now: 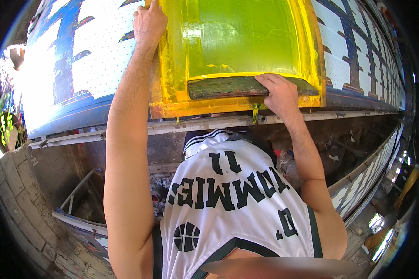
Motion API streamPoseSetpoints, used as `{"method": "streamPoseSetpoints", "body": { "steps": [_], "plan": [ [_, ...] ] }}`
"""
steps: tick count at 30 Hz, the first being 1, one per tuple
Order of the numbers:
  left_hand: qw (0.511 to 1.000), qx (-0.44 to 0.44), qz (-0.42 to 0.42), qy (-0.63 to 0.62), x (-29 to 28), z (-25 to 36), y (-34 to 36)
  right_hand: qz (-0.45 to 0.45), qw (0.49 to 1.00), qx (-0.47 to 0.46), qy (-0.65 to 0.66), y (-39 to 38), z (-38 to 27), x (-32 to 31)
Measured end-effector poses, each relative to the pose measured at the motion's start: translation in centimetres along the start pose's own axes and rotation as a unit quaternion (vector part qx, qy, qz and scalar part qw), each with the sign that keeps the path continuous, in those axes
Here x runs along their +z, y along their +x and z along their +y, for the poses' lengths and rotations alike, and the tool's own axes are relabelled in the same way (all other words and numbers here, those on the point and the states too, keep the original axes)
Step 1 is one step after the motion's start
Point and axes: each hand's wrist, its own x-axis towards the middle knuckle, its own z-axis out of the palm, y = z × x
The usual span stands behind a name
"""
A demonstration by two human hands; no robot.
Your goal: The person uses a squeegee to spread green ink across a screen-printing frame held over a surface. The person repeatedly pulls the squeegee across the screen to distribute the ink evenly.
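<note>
A screen-printing frame [200, 110], its wood smeared with yellow ink, lies flat on the long table before me. Its mesh [246, 42] looks wet and yellow-green. My left hand [150, 24] has its fingers closed over the frame's far left edge. At the near end of the mesh, a dark wooden squeegee [223, 87] lies crosswise with a line of yellow ink along its far side. My right hand [283, 96] grips this squeegee right of its middle, fingers curled over the top. The squeegee's blade is hidden.
White dotted cut pieces [102, 56] lie in rows on the blue table on both sides of the frame. A metal rail [74, 138] runs along the table's near edge. Another table with white pieces [368, 179] stands at right. A brick ledge [23, 200] is at lower left.
</note>
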Motion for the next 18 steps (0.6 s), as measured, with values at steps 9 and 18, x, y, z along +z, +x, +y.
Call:
{"method": "streamPoseSetpoints", "body": {
  "steps": [9,18],
  "plan": [
    [1.000,0.003,-0.011,0.024,-2.0,1.6,-0.2,0.045,0.998,0.012,-0.031,12.3,5.2,2.3],
    [0.998,-0.040,-0.016,0.045,-2.8,2.8,0.0,0.042,0.997,0.022,-0.069,35.4,14.7,2.3]
  ]
}}
